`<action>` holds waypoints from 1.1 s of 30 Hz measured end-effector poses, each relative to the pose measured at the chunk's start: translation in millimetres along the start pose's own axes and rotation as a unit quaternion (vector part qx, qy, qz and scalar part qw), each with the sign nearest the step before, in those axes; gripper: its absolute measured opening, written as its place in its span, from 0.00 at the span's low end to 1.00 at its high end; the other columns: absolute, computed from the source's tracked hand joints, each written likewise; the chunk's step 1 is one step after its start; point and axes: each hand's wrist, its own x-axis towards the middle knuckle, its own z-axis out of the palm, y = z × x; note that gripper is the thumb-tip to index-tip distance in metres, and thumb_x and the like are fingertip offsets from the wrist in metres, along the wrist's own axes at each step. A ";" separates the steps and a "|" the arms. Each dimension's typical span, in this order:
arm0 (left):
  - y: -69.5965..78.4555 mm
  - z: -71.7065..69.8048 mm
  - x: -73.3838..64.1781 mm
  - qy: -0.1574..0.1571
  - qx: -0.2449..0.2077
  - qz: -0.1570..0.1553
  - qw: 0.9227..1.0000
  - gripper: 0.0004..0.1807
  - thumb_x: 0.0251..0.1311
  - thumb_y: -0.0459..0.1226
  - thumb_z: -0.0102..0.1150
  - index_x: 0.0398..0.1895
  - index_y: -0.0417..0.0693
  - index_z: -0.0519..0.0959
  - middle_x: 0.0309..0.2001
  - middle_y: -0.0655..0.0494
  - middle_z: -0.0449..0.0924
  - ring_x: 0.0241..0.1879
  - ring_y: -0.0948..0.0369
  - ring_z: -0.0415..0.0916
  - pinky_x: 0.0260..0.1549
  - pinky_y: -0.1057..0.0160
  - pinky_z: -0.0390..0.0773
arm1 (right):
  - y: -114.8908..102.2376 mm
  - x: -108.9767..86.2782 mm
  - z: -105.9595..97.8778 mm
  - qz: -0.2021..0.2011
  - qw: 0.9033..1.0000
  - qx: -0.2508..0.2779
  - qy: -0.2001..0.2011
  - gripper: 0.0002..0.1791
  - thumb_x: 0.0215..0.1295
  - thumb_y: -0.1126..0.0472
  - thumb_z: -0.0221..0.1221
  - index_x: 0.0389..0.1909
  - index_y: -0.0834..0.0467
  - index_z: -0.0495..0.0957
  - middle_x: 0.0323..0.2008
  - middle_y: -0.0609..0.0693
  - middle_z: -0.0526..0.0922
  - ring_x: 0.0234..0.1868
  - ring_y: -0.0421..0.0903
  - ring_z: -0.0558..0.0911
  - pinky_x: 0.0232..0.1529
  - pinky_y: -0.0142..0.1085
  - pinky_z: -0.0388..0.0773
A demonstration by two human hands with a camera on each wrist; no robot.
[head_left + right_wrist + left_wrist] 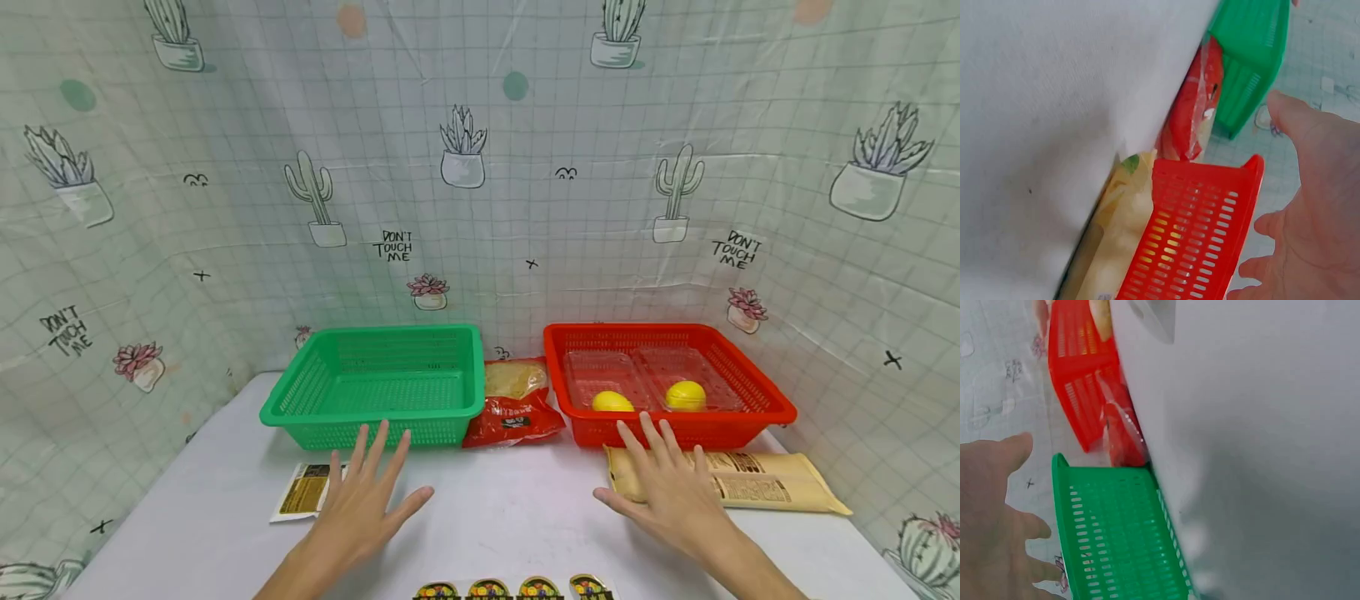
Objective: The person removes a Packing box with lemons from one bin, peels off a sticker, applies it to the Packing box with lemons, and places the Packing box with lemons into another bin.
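My left hand point(360, 508) hovers with spread fingers in front of the green basket point(375, 415), partly covering a small white packet with a brown-gold label point(303, 490). The green basket holds nothing that I can see. On the other side, my right hand point(671, 496) is spread too, over the left part of a long tan package point(772, 481). Behind it stands the red basket point(783, 408), with clear plastic boxes point(600, 371) and two yellow, lemon-like objects point(686, 396) inside. Both wrist views show the fingers apart, gripping nothing.
Between the baskets lies a red bag with a clear window point(513, 408). Several round fruit-print stickers point(489, 590) lie in a row at the near table edge. A patterned curtain point(495, 225) encloses the white table point(480, 508) at the back and sides.
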 end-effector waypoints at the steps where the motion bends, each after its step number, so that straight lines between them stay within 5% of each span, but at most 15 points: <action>1: 1.4 0.3 3.8 0.011 0.001 0.009 1.000 0.44 0.64 0.67 0.45 0.77 0.55 0.56 0.79 0.43 0.46 0.78 0.39 0.37 0.66 0.24 0.42 | 1.4 2.0 -1.0 0.002 1.000 0.000 0.000 0.55 0.54 0.22 0.53 0.76 0.52 0.56 0.76 0.63 0.52 0.75 0.68 0.51 0.64 0.77 0.45; 5: 10.0 2.3 19.8 0.036 0.002 0.046 0.998 0.42 0.65 0.64 0.48 0.76 0.52 0.58 0.78 0.41 0.48 0.77 0.38 0.41 0.67 0.27 0.49 | 7.9 11.4 -4.9 0.011 1.000 0.003 -0.002 0.55 0.56 0.22 0.51 0.76 0.53 0.55 0.76 0.64 0.53 0.74 0.69 0.51 0.64 0.76 0.46; 14: 45.9 9.2 67.0 0.040 -0.020 0.103 0.994 0.40 0.66 0.60 0.50 0.75 0.50 0.60 0.76 0.38 0.53 0.75 0.37 0.47 0.68 0.31 0.54 | 27.4 40.4 -11.6 0.015 1.000 0.019 0.004 0.49 0.63 0.28 0.51 0.75 0.56 0.54 0.74 0.67 0.55 0.73 0.69 0.55 0.64 0.75 0.47; 25: 90.6 24.1 143.7 0.006 -0.100 0.109 0.989 0.35 0.67 0.57 0.52 0.68 0.43 0.69 0.72 0.37 0.60 0.72 0.43 0.57 0.68 0.40 0.63 | 54.6 94.2 -12.3 0.016 0.996 0.080 -0.030 0.46 0.69 0.33 0.48 0.72 0.65 0.57 0.67 0.75 0.62 0.64 0.74 0.66 0.60 0.70 0.65; 33: 135.4 30.1 174.3 0.050 -0.034 0.134 0.989 0.27 0.67 0.53 0.54 0.56 0.40 0.79 0.62 0.42 0.74 0.66 0.50 0.67 0.65 0.52 0.71 | 64.1 122.0 -13.6 0.009 0.994 0.093 -0.058 0.42 0.66 0.43 0.59 0.69 0.68 0.59 0.63 0.75 0.68 0.63 0.73 0.68 0.58 0.68 0.68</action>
